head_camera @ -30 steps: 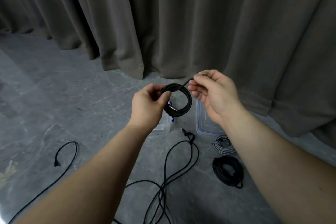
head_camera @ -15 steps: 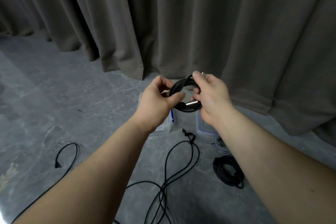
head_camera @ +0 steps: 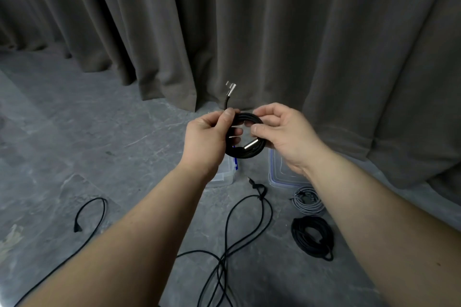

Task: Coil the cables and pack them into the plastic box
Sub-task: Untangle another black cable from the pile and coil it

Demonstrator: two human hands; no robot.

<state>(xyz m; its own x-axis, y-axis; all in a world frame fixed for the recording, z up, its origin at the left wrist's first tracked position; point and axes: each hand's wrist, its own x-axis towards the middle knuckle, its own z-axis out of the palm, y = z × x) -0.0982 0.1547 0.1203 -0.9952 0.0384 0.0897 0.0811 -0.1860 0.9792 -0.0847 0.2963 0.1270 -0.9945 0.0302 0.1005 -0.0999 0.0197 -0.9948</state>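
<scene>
A small black coiled cable point(head_camera: 245, 151) with a silver plug hangs between both hands above the floor. My left hand point(head_camera: 208, 142) grips its left side, thumb over the loops, and one cable end with a silver connector point(head_camera: 230, 88) sticks up above that thumb. My right hand point(head_camera: 284, 136) pinches the coil's right side. Below the hands sits the clear plastic box point(head_camera: 224, 174), mostly hidden by my left wrist. Its lid point(head_camera: 279, 177) lies to the right. On the floor lie a grey coil point(head_camera: 308, 203), a black coil point(head_camera: 313, 235) and a long loose black cable point(head_camera: 232, 239).
A grey curtain point(head_camera: 274, 32) hangs close behind the box and reaches the floor. Another loose black cable point(head_camera: 87, 217) trails across the grey stone floor at the left. My forearms cover part of the lower view.
The free cable end has passed from my right hand to the left side and now sticks up above my left thumb. My right hand has shifted to pinch the coil's right side.
</scene>
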